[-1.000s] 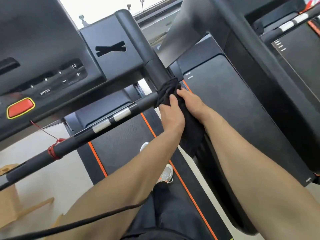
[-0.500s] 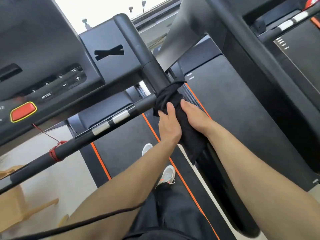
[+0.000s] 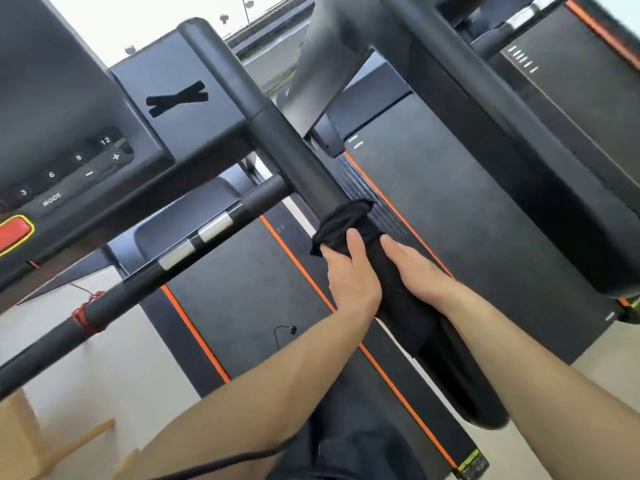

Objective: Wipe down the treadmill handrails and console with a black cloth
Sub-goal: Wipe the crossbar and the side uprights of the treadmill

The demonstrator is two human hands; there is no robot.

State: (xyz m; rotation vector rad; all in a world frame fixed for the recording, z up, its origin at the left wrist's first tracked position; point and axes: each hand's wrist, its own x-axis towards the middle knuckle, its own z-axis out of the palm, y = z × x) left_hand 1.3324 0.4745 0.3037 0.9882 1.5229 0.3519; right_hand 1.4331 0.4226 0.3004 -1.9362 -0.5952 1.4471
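A black cloth (image 3: 349, 223) is wrapped around the treadmill's right handrail (image 3: 287, 147), a thick black bar running from the console down toward me. My left hand (image 3: 349, 275) grips the cloth and rail from the left side. On the right side my right hand (image 3: 412, 265) grips them too, its fingers hidden round the cloth. The cloth's tail hangs below both hands along the rail. The console (image 3: 62, 140) with its number buttons and red stop button (image 3: 14, 233) fills the upper left.
A thin front crossbar (image 3: 194, 244) with two silver sensor bands and a red cord knot (image 3: 86, 317) runs across the lower left. The black belt (image 3: 249, 289) with orange edges lies below. A second treadmill (image 3: 485, 209) stands right. A wooden object (image 3: 31, 441) sits bottom left.
Both hands have slid with the cloth down the right handrail toward me, away from the crossbar joint. More bare rail shows above the cloth.
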